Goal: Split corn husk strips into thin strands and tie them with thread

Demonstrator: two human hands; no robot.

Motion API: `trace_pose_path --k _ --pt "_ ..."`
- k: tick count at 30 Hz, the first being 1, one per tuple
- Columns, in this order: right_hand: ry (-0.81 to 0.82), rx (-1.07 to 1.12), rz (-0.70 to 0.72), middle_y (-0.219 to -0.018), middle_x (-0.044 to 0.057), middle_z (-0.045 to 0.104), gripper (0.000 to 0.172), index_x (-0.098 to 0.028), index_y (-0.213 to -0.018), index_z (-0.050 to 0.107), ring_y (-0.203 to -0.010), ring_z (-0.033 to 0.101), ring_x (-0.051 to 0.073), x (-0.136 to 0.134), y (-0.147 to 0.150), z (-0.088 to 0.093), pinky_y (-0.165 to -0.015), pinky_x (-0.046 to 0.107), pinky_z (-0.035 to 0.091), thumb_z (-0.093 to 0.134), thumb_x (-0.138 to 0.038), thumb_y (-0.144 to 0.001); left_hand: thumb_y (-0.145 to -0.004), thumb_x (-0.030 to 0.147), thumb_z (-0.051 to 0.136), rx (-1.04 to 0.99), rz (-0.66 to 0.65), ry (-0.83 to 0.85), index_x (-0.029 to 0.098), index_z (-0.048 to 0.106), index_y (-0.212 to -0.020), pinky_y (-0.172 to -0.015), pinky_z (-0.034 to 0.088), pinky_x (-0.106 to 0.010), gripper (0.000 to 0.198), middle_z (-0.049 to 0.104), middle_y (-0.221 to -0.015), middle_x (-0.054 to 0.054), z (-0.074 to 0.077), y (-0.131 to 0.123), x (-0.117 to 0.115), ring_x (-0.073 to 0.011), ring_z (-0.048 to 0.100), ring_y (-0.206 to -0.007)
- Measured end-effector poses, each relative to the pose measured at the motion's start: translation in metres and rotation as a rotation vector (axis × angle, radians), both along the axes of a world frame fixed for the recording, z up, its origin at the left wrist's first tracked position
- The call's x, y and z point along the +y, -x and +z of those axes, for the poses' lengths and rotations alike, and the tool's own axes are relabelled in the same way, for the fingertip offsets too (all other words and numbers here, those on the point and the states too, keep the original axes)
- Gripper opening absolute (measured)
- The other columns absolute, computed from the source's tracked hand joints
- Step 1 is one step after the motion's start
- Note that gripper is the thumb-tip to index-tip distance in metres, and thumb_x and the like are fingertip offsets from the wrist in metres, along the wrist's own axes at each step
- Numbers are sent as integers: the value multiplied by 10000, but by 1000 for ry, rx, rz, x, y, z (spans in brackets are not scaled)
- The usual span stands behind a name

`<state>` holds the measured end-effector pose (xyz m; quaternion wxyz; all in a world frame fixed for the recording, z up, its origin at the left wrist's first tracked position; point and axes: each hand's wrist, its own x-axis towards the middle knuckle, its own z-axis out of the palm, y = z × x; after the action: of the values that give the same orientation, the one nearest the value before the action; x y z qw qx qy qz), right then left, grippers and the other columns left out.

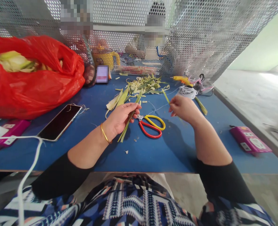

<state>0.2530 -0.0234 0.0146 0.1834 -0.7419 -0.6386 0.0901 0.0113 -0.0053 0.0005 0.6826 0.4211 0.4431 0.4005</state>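
My left hand (120,116), with a gold bangle at the wrist, is closed round a small bundle of green corn husk strips (125,131). My right hand (184,108) pinches a single narrow green husk strip (165,96), held apart from the bundle. Scissors (155,126) with one yellow and one red handle lie on the table between my hands, their blades partly hidden by my left fingers. Beyond my left hand are larger pale husk leaves (123,96). A thin white thread (161,107) runs across the table near my right hand.
A heap of husk scraps (146,84) lies at the table's back. White string coil (188,92) and a yellow tool (182,80) are at back right. A red bag of husks (49,91), a phone (61,121) and a cable (33,163) are left. People sit behind the perforated screen (195,40).
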Motion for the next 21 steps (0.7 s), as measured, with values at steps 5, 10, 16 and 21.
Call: trace_pose_path --k 5,10,16,21 --pt "-130 126 414 -694 5 703 96 -208 -814 676 -625 618 146 -8 17 1 -612 262 407 587 -173 -814 -933 253 624 258 73 -441 187 717 -785 -600 465 -240 187 726 -787 -35 3 6 0 -150 673 -738" --pt "131 826 552 -631 -50 640 194 -213 -821 601 -497 574 103 -12 52 -19 -506 234 450 750 -322 -762 -955 242 613 840 24 -907 217 719 -815 -718 453 -322 178 741 -763 -46 -1 0 -12 -223 693 -783" --pt "222 1379 449 -828 23 765 316 -197 -886 746 -609 660 111 -17 64 -23 -632 276 580 897 -378 -675 -988 210 557 965 10 -903 218 645 -798 -664 377 -311 210 700 -714 -47 -4 -2 -9 -224 658 -710" --pt "-39 1323 434 -814 17 762 306 -212 -835 782 -666 664 131 -19 69 -22 -708 305 587 921 -410 -647 -939 142 613 600 39 -699 221 586 -633 -688 408 -284 317 589 -544 17 -1 -2 -6 -172 588 -599"
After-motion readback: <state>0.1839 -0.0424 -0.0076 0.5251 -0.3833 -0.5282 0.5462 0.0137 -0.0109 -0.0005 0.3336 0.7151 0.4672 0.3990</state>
